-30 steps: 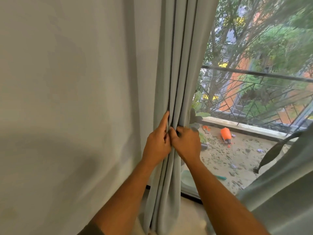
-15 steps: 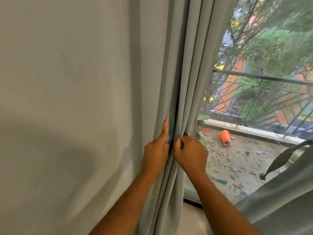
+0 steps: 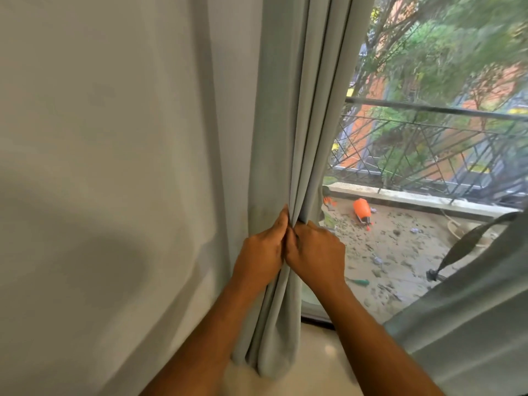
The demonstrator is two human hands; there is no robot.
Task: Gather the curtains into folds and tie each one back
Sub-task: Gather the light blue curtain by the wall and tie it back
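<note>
A pale grey-green curtain [image 3: 288, 110] hangs in narrow vertical folds at the left edge of the window. My left hand [image 3: 261, 254] grips the folds from the left side. Pressed against it, my right hand [image 3: 315, 252] grips the same bunch from the right, its fingers curled behind the cloth. The two hands touch at the thumbs at about waist height of the curtain. A second curtain [image 3: 468, 324] slants across the lower right corner, with a dark tie-back tassel [image 3: 468, 242] hanging by it.
A wide flat stretch of pale fabric or wall [image 3: 114, 195] fills the left. Beyond the glass lies a littered balcony floor [image 3: 400, 252] with an orange object [image 3: 361, 208] and a metal railing [image 3: 434, 144]. Pale floor [image 3: 317, 364] shows below.
My left forefinger, earlier stretched up along the fold, has curled in. Both hands have closed tighter on the bunch, and the view has shifted slightly.
</note>
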